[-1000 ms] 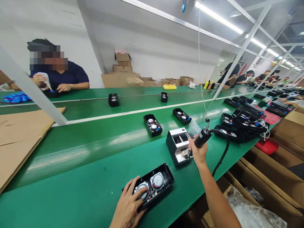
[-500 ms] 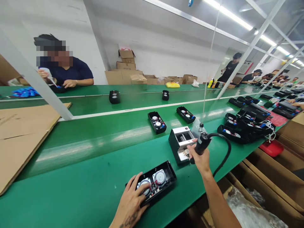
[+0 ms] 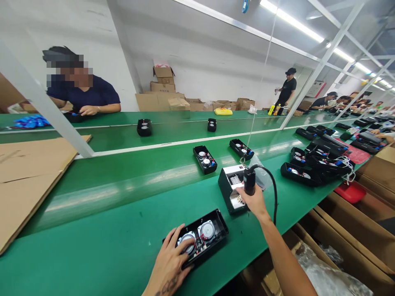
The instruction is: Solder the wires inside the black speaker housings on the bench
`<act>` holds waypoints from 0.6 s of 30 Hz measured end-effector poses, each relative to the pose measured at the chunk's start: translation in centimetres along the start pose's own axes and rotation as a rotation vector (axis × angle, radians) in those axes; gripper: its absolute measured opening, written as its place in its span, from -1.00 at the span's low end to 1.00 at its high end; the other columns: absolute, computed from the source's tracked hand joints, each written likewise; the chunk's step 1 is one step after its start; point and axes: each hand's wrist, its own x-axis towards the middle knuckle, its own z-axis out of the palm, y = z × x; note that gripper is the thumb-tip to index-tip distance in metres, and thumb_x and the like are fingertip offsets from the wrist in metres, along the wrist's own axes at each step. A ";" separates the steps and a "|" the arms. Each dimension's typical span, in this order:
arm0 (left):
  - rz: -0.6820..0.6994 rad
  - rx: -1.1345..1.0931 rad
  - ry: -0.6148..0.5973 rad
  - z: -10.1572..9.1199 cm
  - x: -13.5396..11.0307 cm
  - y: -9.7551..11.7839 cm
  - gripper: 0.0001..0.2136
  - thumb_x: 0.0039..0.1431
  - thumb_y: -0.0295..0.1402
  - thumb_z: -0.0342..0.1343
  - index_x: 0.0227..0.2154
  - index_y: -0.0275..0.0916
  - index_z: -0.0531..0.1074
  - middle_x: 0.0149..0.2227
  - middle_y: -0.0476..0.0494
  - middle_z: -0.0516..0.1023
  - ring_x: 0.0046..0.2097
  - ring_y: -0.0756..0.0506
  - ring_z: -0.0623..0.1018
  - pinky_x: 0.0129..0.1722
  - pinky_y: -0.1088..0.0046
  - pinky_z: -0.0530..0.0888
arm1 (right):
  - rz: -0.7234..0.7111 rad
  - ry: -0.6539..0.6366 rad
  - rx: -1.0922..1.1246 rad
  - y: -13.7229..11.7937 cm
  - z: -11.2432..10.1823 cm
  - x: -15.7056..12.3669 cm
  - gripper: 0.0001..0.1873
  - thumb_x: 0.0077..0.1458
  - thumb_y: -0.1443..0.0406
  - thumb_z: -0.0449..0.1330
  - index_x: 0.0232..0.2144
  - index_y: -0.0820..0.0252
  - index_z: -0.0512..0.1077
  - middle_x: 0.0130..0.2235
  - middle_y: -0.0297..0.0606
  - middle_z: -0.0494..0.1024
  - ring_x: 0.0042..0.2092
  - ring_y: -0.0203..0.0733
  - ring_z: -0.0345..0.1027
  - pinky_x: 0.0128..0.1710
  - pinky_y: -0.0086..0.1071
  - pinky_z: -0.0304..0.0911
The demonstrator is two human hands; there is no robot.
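Observation:
A black speaker housing (image 3: 216, 224) with two round speakers and red wires lies open side up on the green bench. My left hand (image 3: 173, 250) grips its left end, thumb along the near side and fingers over the rim and the left speaker. In my right hand (image 3: 254, 201) is a black electric screwdriver (image 3: 249, 181), upright, its cable curving off to the right. That hand is at the front right of a screw feeder (image 3: 226, 193), a black and silver box; the screwdriver's tip is hidden by my fingers.
Two more speaker housings (image 3: 205, 159) sit beyond the feeder, and several are piled at the right (image 3: 300, 174). A clear plastic bag (image 3: 262, 174) lies behind the screwdriver. Cardboard (image 3: 37, 172) covers the left side. Across the bench a person (image 3: 89, 96) works. Open cartons (image 3: 348, 230) stand below right.
My right hand has moved slightly left and brought the screwdriver more upright by the feeder. My left hand and its housing stay put. Housings on the far belt have shifted slightly left.

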 end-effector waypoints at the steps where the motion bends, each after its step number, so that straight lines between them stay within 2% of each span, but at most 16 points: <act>1: -0.004 -0.003 -0.013 0.1 -0.1 0.0 -0.72 -0.03 -0.26 0.64 -0.41 -0.04 0.59 0.14 0.16 0.69 0.47 -0.43 0.32 0.55 -0.02 0.08 | 0.026 -0.056 0.021 -0.2 0.1 -0.9 -0.51 0.00 0.01 0.61 -0.26 0.13 0.49 -0.58 -0.46 0.44 -0.61 -0.22 0.24 -0.60 -0.32 0.21; 5: -0.021 -0.041 -0.109 -0.5 -0.1 0.2 -0.76 0.09 -0.20 0.62 -0.34 -0.05 0.65 0.18 0.15 0.69 0.47 -0.48 0.36 0.49 -0.12 0.25 | 0.056 -0.249 0.200 -1.6 1.4 -5.6 -0.53 0.21 -0.02 0.52 -0.07 0.07 0.46 -0.56 -0.52 0.40 -0.62 -0.23 0.24 -0.58 -0.34 0.23; 10: -0.066 -0.088 -0.103 -0.8 0.0 0.9 -0.67 0.05 -0.11 0.69 -0.34 -0.09 0.66 0.16 0.11 0.70 0.49 -0.47 0.35 0.53 -0.16 0.25 | -0.097 -0.419 0.649 -3.3 5.8 -11.7 -0.74 0.47 0.09 0.33 0.07 -0.09 0.39 -0.51 -0.58 0.33 -0.59 -0.31 0.14 -0.58 -0.45 0.13; 14: -0.068 -0.083 -0.069 0.0 -0.3 1.1 -0.72 0.13 -0.07 0.64 -0.31 -0.01 0.68 0.14 0.18 0.70 0.51 -0.42 0.32 0.55 -0.14 0.22 | -0.100 -0.487 0.658 -3.3 10.1 -14.5 -0.75 0.50 0.13 0.31 0.08 -0.10 0.33 -0.48 -0.58 0.32 -0.56 -0.31 0.13 -0.54 -0.44 0.13; 16: -0.074 -0.077 -0.053 0.3 -0.4 1.1 -0.75 0.18 -0.06 0.61 -0.22 0.05 0.70 0.18 0.18 0.68 0.51 -0.41 0.31 0.54 -0.12 0.23 | -0.093 -0.503 0.608 -3.0 11.4 -15.0 -0.73 0.46 0.16 0.34 0.05 -0.07 0.33 -0.48 -0.58 0.32 -0.56 -0.31 0.14 -0.54 -0.43 0.13; 18: -0.082 -0.070 -0.044 0.5 -0.4 1.2 -0.69 0.19 -0.05 0.60 -0.07 0.10 0.71 0.26 0.15 0.64 0.51 -0.40 0.31 0.52 -0.11 0.27 | -0.078 -0.510 0.571 -2.6 12.1 -15.2 -0.70 0.41 0.19 0.39 0.03 -0.04 0.35 -0.49 -0.57 0.35 -0.56 -0.31 0.16 -0.54 -0.42 0.13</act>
